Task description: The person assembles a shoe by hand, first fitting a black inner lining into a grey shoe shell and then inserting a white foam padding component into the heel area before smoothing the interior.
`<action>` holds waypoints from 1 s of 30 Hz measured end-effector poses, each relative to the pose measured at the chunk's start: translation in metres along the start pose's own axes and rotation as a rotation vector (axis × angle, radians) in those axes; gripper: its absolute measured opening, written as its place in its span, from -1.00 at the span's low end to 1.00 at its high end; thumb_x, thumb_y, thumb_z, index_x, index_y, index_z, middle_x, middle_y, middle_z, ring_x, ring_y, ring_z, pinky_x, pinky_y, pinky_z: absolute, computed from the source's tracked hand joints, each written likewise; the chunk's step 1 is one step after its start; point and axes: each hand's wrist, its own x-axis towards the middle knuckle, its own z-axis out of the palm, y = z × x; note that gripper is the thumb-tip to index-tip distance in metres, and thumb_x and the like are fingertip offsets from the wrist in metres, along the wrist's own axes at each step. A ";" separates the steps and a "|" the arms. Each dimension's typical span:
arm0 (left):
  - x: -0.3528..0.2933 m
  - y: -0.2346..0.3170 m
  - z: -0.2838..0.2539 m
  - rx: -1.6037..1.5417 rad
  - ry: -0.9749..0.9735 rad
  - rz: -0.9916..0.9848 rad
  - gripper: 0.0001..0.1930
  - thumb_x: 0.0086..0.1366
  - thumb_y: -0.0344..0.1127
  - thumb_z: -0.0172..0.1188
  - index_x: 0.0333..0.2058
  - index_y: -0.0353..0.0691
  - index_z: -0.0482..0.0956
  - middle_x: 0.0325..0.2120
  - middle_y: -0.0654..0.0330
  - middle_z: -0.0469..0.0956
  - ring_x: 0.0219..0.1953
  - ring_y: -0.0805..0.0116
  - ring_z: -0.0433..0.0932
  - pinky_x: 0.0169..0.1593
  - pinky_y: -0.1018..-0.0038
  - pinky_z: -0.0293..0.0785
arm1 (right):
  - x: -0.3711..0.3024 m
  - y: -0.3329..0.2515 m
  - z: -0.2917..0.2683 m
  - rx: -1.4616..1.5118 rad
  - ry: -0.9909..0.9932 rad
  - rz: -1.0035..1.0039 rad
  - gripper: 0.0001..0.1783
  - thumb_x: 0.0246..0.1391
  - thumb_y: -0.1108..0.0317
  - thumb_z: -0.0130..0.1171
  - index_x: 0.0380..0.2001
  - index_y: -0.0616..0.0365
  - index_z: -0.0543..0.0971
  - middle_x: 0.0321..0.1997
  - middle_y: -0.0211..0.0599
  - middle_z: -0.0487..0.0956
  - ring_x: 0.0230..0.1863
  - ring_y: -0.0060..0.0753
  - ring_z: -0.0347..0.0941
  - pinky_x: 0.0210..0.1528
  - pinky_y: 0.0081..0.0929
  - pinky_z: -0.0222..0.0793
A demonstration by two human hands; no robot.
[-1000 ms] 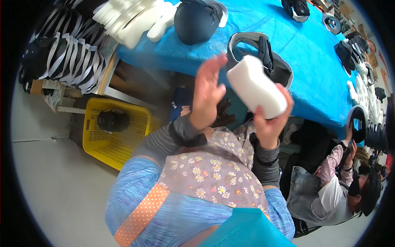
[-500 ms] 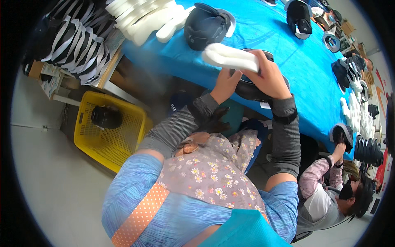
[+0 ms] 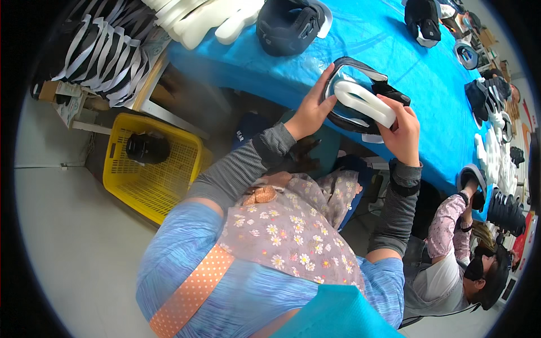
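Observation:
A black padded liner, like the inside of a helmet [image 3: 360, 66], is tilted up at the near edge of the blue-covered table with its opening facing me. My left hand [image 3: 310, 112] grips its left rim, thumb on the inner side and fingers along the outside. In my right hand [image 3: 403, 132] is a thick white foam pad [image 3: 366, 104], doubled into a narrow loop and pinched at its right end. The pad lies over the liner's opening, its rounded left end close to my left thumb. How far it sits inside I cannot tell.
Another black liner [image 3: 287, 31] stands farther back beside white foam pads [image 3: 197, 25]. Left of the table are a yellow basket [image 3: 107, 163] holding a black liner [image 3: 147, 148] and stacked black-and-white pieces [image 3: 101, 65]. A masked co-worker [image 3: 445, 276] handles a piece at right.
The foam pad has come down and right over the liner's opening. My left hand has left the pad for the liner's rim, and the liner is now tilted up toward me.

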 end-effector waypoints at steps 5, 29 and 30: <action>-0.005 0.001 -0.003 0.033 -0.049 -0.023 -0.28 0.47 -0.23 -0.01 0.47 -0.16 -0.15 0.41 0.01 0.05 0.41 0.19 0.09 0.43 0.31 0.00 | 0.001 -0.011 -0.001 -0.055 0.005 -0.039 -0.54 -0.21 0.50 0.36 -0.12 0.07 0.60 -0.22 -0.23 0.68 -0.27 -0.19 0.59 -0.14 -0.38 0.39; -0.007 -0.003 -0.009 0.067 -0.076 0.003 -0.27 0.46 -0.23 0.05 0.47 -0.09 -0.12 0.43 0.01 0.00 0.44 0.14 0.04 0.45 0.26 -0.03 | 0.010 -0.028 -0.006 -0.058 -0.023 -0.134 -0.54 -0.24 0.48 0.35 -0.13 0.08 0.59 -0.32 -0.19 0.66 -0.30 -0.09 0.57 -0.17 -0.33 0.41; -0.007 -0.003 -0.010 0.065 -0.080 0.002 -0.27 0.46 -0.25 0.06 0.47 -0.08 -0.12 0.43 0.01 0.01 0.44 0.14 0.04 0.45 0.25 -0.03 | 0.010 -0.029 -0.005 -0.063 -0.026 -0.135 -0.54 -0.24 0.48 0.35 -0.14 0.08 0.59 -0.32 -0.18 0.65 -0.29 -0.08 0.58 -0.16 -0.32 0.41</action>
